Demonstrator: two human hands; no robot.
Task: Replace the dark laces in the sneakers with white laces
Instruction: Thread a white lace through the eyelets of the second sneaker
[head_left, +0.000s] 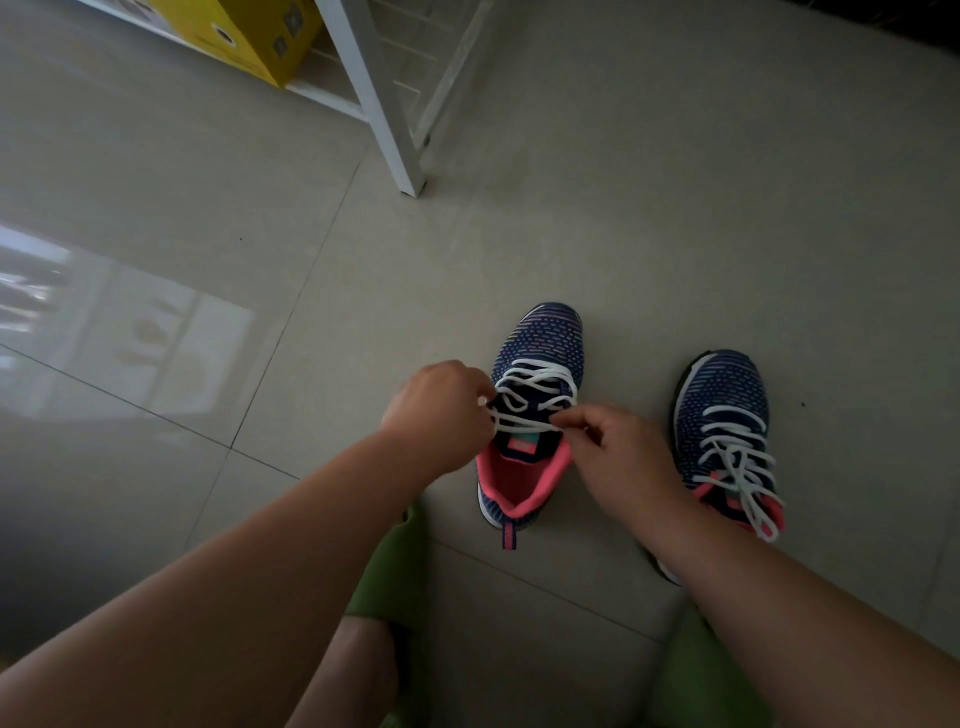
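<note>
1. The floor is laid with large pale beige tiles, divided by thin dark grout lines.
2. A bright window reflection is seen on the glossy tiles at the left.
3. A white rack is set at the top, one leg resting on the floor.
4. A yellow box is kept on the rack's low shelf.
5. The room is dimly lit, with corners darkened.

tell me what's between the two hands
In the head view, the white lace stretches taut from left hand to right hand, crossing the left sneaker's tongue.
</note>
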